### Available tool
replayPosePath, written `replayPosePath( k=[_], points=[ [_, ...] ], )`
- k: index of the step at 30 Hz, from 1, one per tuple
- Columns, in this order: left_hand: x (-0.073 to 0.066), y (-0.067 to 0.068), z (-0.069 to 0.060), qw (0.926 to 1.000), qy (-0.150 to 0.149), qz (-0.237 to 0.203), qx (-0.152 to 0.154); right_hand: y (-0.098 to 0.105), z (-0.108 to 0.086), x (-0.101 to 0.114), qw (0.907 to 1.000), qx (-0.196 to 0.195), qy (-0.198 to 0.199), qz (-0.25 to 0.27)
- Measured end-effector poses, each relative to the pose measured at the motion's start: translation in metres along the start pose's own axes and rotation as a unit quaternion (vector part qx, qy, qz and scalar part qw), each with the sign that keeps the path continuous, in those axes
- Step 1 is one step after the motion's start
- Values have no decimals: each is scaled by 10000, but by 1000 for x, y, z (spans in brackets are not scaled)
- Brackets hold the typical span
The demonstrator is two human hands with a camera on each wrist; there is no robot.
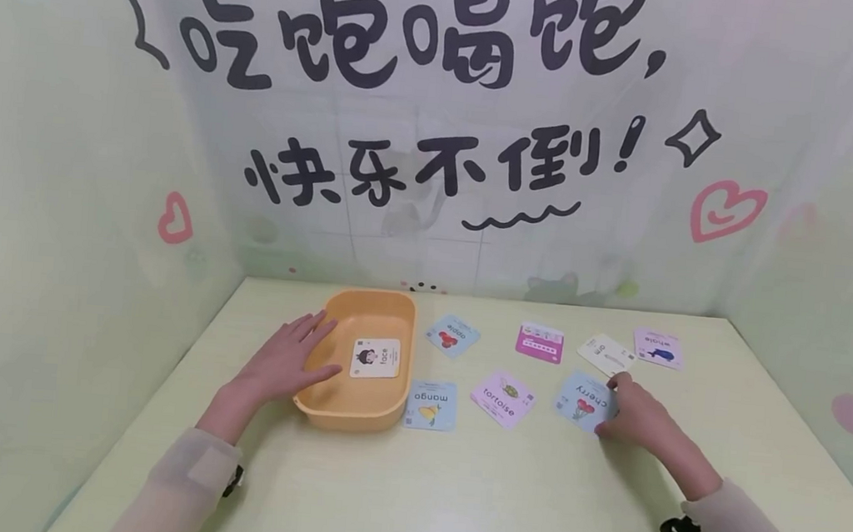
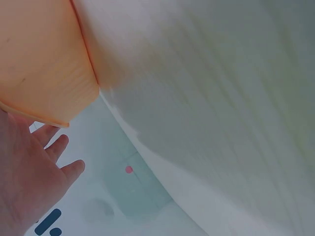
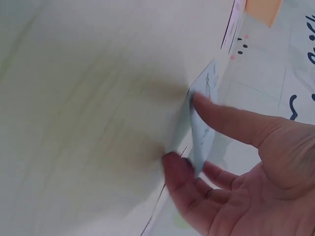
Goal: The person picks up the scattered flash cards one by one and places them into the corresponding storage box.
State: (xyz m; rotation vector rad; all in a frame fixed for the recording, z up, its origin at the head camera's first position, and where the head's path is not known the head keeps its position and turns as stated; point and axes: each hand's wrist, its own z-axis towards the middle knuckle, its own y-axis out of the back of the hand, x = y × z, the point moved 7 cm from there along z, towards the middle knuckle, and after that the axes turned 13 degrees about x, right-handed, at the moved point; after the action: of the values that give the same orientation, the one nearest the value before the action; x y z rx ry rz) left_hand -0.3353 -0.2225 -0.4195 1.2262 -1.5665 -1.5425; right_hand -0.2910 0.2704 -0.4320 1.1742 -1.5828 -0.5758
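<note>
The blue cherry card (image 1: 585,402) is pinched at its right side by the right hand (image 1: 636,412); in the right wrist view the card (image 3: 202,125) stands tilted between the thumb and fingers of that hand (image 3: 236,162). The left hand (image 1: 285,361) rests with spread fingers over the left rim of an orange basket (image 1: 350,419). A white face card (image 1: 387,359) lies inside it. In the left wrist view the hand (image 2: 37,172) is beside the basket's outer wall (image 2: 49,64).
Right of the basket lie the apple card (image 1: 453,336), mango card (image 1: 431,405), tortoise card (image 1: 503,398) and a pink card (image 1: 539,342). A white card (image 1: 606,354) and the whale card (image 1: 658,348) lie beyond the right hand. A printed curtain (image 1: 412,256) stands behind the table.
</note>
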Motion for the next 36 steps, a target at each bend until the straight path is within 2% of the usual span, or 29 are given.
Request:
replayPosePath(
  k=[4,8,13,18,28,36],
  points=[
    [1,-3,-1,9999,62,-67,119,1,1,-7,9990,71,40,447],
    [0,-4,-1,10000,43,-37,71,3,1,-10,9959,64,149,891],
    [0,-6,-2,10000,52,-32,37,4,3,-14,9849,164,267,1704],
    [-1,-8,-4,9999,50,-81,61,7,5,-14,9754,220,401,2157],
    [-5,1,-4,10000,-2,-6,-49,19,10,5,9676,194,631,2436],
    [-1,-3,-4,9999,-18,-109,1,21,19,30,9660,226,796,2449]
  ],
)
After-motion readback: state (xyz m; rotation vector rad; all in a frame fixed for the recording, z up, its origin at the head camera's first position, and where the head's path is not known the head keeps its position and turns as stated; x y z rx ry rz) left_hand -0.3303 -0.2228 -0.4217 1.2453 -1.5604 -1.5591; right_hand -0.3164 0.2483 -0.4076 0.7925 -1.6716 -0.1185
